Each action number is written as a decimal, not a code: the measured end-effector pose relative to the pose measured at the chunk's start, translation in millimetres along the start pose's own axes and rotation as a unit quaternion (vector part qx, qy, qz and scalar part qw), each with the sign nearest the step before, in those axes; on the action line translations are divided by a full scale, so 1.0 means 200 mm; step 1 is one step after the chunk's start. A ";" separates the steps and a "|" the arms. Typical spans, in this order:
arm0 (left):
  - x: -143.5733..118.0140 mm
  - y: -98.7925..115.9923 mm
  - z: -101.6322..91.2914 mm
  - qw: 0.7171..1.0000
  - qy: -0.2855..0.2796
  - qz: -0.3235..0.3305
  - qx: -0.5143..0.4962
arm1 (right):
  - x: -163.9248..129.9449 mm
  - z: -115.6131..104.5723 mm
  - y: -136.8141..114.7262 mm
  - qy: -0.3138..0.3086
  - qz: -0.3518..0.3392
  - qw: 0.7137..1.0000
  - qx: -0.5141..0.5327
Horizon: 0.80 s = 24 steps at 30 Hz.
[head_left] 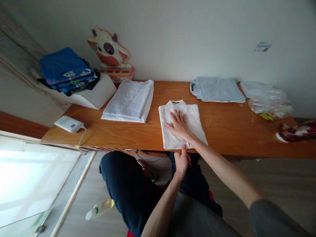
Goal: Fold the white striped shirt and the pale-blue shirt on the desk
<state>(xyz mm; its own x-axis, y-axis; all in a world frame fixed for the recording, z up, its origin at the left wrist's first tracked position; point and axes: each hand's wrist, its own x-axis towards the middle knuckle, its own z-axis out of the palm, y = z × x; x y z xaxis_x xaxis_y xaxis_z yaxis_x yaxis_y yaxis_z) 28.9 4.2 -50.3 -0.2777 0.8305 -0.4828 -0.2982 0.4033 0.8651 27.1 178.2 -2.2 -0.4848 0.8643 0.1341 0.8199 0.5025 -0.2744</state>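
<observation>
The white striped shirt (181, 123) lies folded into a neat square near the front edge of the wooden surface (227, 131). The right hand (179, 124) rests flat on top of it, fingers spread wide and holding nothing. The left hand (182, 161) pinches the shirt's front edge at 6 o'clock. The fold looks almost done; only smoothing seems left. A white folded pile (129, 100) sits at 10 o'clock, and a light blue folded shirt (217, 89) at 1 o'clock.
</observation>
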 end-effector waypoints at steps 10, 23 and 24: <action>-0.01 -0.03 -0.02 0.998 -0.026 0.058 0.011 | -0.25 -0.03 -0.08 0.012 -0.013 1.000 -0.007; 0.00 0.00 -0.03 0.998 -0.016 0.059 0.025 | 0.37 0.08 0.08 0.031 0.019 0.999 0.027; 0.00 0.00 -0.03 0.998 -0.016 0.059 0.024 | 0.38 0.08 0.09 0.031 0.019 0.999 0.027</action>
<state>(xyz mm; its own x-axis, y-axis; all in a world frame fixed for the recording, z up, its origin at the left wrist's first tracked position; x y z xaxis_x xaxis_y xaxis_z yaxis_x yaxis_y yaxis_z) 24.1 1.9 -51.3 -0.2789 0.8849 -0.3730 -0.2210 0.3188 0.9217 -0.6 252.3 -12.3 -0.4334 0.8830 0.1803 0.8184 0.4694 -0.3314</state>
